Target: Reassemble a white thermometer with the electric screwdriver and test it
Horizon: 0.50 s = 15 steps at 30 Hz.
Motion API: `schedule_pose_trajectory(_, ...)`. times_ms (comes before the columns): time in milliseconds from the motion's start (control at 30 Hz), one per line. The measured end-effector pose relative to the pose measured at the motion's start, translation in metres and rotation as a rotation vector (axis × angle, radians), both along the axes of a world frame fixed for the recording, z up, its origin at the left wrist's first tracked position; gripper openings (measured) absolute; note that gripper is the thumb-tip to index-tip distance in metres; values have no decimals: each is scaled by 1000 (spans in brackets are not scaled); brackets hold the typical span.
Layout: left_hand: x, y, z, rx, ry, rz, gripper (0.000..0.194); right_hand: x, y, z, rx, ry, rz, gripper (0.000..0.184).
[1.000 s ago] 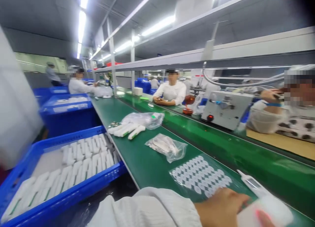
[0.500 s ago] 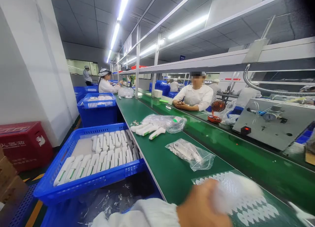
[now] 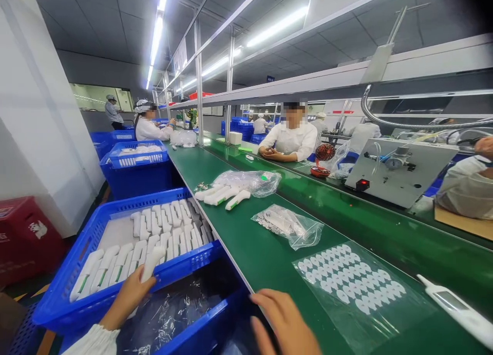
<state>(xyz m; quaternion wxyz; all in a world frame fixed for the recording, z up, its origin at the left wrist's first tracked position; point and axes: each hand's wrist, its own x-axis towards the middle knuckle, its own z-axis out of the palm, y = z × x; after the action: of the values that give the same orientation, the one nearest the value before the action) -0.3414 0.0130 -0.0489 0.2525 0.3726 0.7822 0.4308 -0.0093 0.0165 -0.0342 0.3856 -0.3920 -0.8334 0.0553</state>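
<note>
At the front edge of the blue crate, my left hand (image 3: 133,293) is closed around a white plastic housing (image 3: 153,262), which stands tilted upward. Rows of similar white housings (image 3: 127,260), some with green strips, lie in the crate (image 3: 90,237). My right hand (image 3: 285,321) is over the near edge of the green bench, fingers apart and holding nothing. To its right lies a clear sheet with rows of white round stickers (image 3: 350,278). A white thermometer-like device with a small display (image 3: 460,309) lies at the far right.
A clear bag of small pale parts (image 3: 285,224) lies on the green bench (image 3: 265,262). Farther up are more white housings (image 3: 223,195) and a plastic bag (image 3: 262,183). A co-worker (image 3: 292,136) sits opposite, beside a grey machine box (image 3: 400,170). Dark film-lined crate (image 3: 181,314) below.
My left hand, earlier over the sticker sheet with a blurred white thing, is now at the crate gripping a housing. My right hand has come into view. The view has turned slightly right.
</note>
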Motion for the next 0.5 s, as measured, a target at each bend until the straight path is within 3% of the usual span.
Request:
schedule_pose_trajectory(133, -13, -1, -13, -13, 80, 0, 14, -81, 16, 1, -364, -255, 90, 45)
schedule_pose_trajectory(333, -20, 5, -30, 15, 170, -8, 18, -163, 73, -28, -401, -362, 104, 57)
schedule_pose_trajectory(400, -21, 5, -34, 9, 178, -11, 20, -176, 93, -34, -403, -412, 94, 51)
schedule_pose_trajectory(500, -19, 2, -41, -3, 179, -15, 25, -181, 112, -37, -407, -477, 70, 27)
